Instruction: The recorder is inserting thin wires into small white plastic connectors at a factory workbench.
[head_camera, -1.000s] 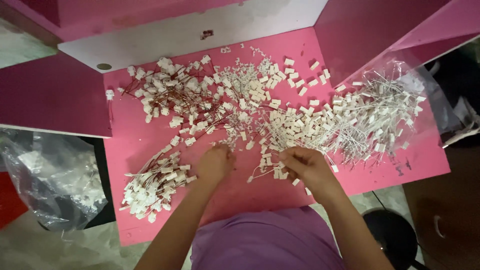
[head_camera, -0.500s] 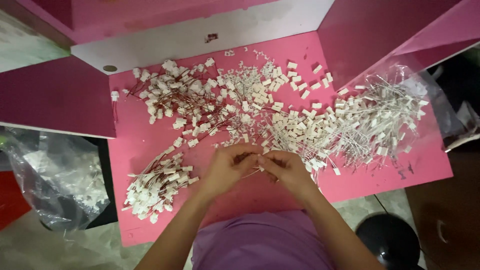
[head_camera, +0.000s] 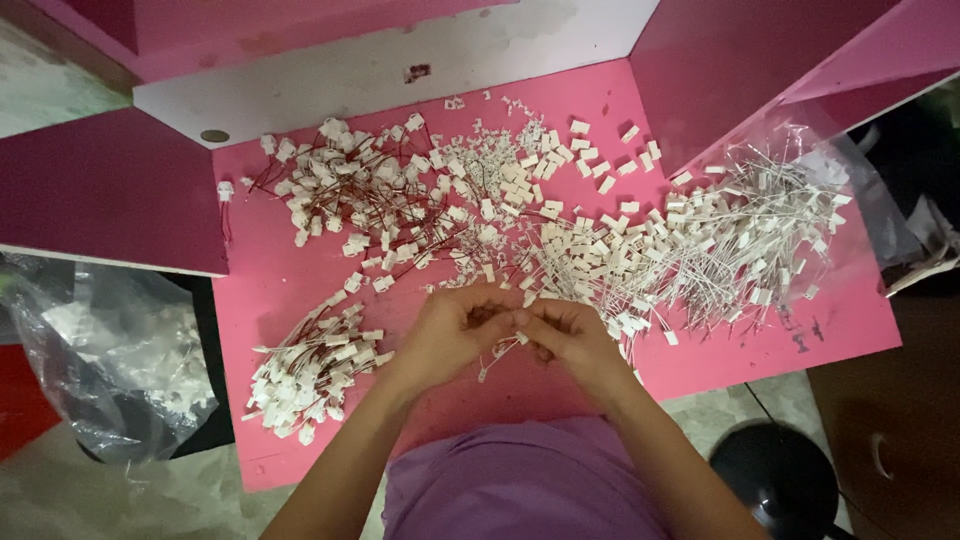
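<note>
Around your hands the pink bench (head_camera: 300, 300) was crowded. A heap of white connectors with red wires (head_camera: 370, 200) spread across its far left, loose white connector housings (head_camera: 560, 175) lay scattered toward the far middle, and a big spread of white-wired connectors (head_camera: 740, 240) filled the right side, partly lying on a clear plastic sheet (head_camera: 850, 190). A smaller sorted bundle of wired connectors (head_camera: 310, 365) sat at the near left, just beside your left forearm. Pink panels (head_camera: 110, 190) walled the bench on both sides, with a pale board (head_camera: 400, 50) at the back. Nothing stood between your hands and the piles.

Your left hand (head_camera: 445, 335) and right hand (head_camera: 570, 335) met at the near middle of the bench, fingertips touching, both pinched closed on a small white connector piece (head_camera: 520, 338). A thin white wire (head_camera: 495, 362) hung from it toward you, its long axis running roughly from the fingertips down and leftward. Which way the connector itself faced was too small to tell.

Beside the bench on the left, a clear plastic bag (head_camera: 110, 350) held more white pieces. A dark round stool (head_camera: 780, 480) stood at the near right.
</note>
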